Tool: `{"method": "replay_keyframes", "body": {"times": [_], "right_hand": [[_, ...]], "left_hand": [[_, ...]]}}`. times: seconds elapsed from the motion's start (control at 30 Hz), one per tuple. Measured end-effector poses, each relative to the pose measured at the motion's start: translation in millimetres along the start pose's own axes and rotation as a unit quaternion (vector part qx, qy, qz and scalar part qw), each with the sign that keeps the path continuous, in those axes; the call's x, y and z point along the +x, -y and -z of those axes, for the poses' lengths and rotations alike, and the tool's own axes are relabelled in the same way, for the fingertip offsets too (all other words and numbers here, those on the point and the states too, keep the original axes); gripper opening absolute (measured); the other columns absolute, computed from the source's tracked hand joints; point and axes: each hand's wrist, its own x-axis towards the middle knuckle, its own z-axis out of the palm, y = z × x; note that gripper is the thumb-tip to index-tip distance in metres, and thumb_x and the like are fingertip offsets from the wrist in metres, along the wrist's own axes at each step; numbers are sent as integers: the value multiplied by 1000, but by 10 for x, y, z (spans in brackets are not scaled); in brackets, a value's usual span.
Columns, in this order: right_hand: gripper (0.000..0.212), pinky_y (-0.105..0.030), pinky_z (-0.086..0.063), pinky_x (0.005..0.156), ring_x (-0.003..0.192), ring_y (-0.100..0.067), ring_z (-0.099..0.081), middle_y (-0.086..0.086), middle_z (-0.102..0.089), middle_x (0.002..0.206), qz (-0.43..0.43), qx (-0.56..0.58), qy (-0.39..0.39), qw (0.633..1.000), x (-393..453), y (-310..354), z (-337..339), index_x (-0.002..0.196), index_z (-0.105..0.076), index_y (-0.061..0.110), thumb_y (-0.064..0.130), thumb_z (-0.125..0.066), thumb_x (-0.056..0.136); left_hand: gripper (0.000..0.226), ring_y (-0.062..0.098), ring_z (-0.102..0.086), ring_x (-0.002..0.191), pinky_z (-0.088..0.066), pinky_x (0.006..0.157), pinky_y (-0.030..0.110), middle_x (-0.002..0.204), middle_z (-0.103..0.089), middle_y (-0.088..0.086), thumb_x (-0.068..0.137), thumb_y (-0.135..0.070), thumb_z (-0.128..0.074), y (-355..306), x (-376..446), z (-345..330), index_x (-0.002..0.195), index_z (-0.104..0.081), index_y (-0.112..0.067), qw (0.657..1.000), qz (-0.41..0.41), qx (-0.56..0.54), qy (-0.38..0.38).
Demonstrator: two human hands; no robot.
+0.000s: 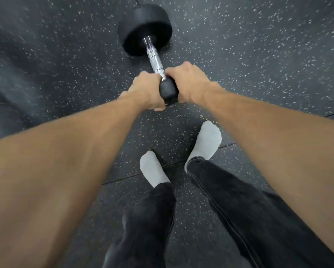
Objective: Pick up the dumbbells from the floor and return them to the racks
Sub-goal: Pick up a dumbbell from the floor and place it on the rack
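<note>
Item: dumbbell point(155, 60), w/ my left hand point(147, 91) & right hand point(187, 83) fingers curled round its near end, probably because it's too heavy for one.

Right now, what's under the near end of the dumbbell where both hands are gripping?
Speckled rubber floor lies below the dumbbell. The left hand and right hand wrap its near head, hiding their fingers underneath, so I cannot tell whether that end touches the floor.
</note>
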Motion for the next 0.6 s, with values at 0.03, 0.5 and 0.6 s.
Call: {"method": "replay_keyframes", "body": {"times": [0.03, 0.5, 0.6], "right_hand": [[41, -36, -48, 77, 97, -35, -61, -10, -60, 105, -11, 22, 16, 1000, -18, 29, 158, 113, -63, 20, 5, -77, 78], [71, -18, -46, 52, 89, -16, -65, 3, -68, 106, -206, 460, 28, 863, 664, 390, 1418, 123, -69, 23, 16, -77, 54], [65, -29, -59, 78, 99, -22, -69, -3, -73, 109, -246, 472, -36, 845, 725, 478, 1565, 128, -69, 22, 17, -67, 63]], "left_hand": [[51, 27, -64, 84, -57, 71, 37, 92, -63, 1, 52, -26, -85, 8, -54, 202, 99, -67, -21, 1000, 0, 13, 22], [59, 34, -67, 106, -48, 65, 29, 103, -71, 11, 45, -4, -61, 126, 239, 1931, 103, -70, -14, 959, 86, -270, 26], [37, 33, -71, 96, -58, 85, 45, 94, -75, 5, 47, -25, -64, 74, 408, 2079, 83, -73, -19, 921, 74, -382, 19]]}}
